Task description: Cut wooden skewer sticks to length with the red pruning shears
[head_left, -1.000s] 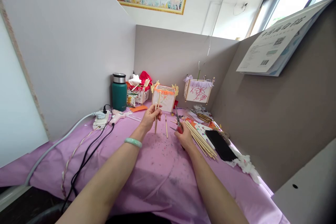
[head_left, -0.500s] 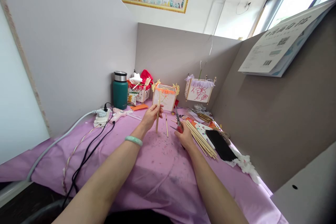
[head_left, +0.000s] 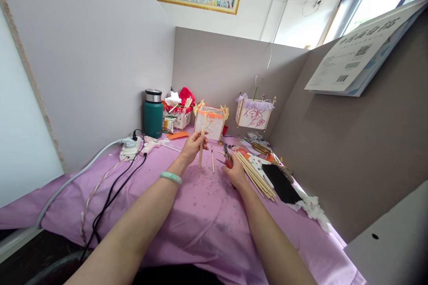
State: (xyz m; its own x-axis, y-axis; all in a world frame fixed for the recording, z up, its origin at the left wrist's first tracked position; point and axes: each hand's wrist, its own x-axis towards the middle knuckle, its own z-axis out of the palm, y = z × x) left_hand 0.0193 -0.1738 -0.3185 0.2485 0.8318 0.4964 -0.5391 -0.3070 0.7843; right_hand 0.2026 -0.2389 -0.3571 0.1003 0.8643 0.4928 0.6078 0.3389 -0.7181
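Thin wood sticks point(head_left: 201, 160), approx. vertical

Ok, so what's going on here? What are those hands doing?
The person's left hand holds thin wooden sticks upright, and their right hand grips red-handled scissors over a pink cloth. A bundle of wooden sticks lies to the right of the scissors. Two paper lanterns with wooden frames stand farther back.
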